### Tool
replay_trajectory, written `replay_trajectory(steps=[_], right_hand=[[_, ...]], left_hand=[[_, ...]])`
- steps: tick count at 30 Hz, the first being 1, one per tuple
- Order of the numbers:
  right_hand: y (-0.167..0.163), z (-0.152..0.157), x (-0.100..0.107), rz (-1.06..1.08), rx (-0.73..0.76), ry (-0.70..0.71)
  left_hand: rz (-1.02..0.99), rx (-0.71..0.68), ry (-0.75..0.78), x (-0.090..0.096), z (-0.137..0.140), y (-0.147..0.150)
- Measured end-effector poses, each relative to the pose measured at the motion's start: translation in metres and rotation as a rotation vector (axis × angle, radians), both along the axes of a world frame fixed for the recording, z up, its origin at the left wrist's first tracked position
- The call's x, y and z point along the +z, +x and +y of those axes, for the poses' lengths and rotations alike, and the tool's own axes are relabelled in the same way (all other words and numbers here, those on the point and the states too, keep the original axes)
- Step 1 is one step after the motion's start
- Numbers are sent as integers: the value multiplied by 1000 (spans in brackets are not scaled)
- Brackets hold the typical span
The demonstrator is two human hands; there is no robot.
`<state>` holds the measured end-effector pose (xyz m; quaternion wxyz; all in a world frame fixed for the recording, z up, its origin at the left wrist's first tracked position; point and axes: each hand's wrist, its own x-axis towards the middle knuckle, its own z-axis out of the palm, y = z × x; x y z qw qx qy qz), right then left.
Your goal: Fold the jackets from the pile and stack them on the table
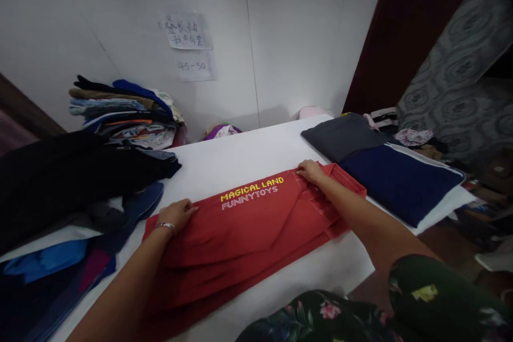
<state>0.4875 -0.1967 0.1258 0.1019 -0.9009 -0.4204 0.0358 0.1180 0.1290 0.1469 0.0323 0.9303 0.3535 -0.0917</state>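
Red trousers [248, 230] lie lengthwise across the white table, doubled over, with yellow and pale lettering along the far edge. Pale stitching runs over the part at their right end. My left hand [176, 215], a bracelet at its wrist, is closed on the far edge near the left end. Toward the right end, my right hand [310, 171] pinches the same edge, fingers bent over the cloth. The near left part of the trousers is partly hidden by my left forearm.
Dark clothes [80, 187] are heaped at the left, with a stack of folded garments [124, 115] behind. Folded grey [344, 136] and navy garments [401, 179] lie on the table's right side. Handwritten paper signs [188, 32] hang on the wall behind the white table [240, 155].
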Motion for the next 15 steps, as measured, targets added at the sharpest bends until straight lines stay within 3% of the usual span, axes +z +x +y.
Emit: replay_trajectory(steps=[4, 11, 15], right_hand=[[-3, 2, -2, -41, 56, -12], [13, -2, 14, -61, 53, -125], [19, 3, 21, -52, 34, -152]], left_hand=[[-135, -7, 40, -7, 9, -3], [-10, 5, -89, 10, 12, 5], [-67, -1, -117, 13, 12, 3]])
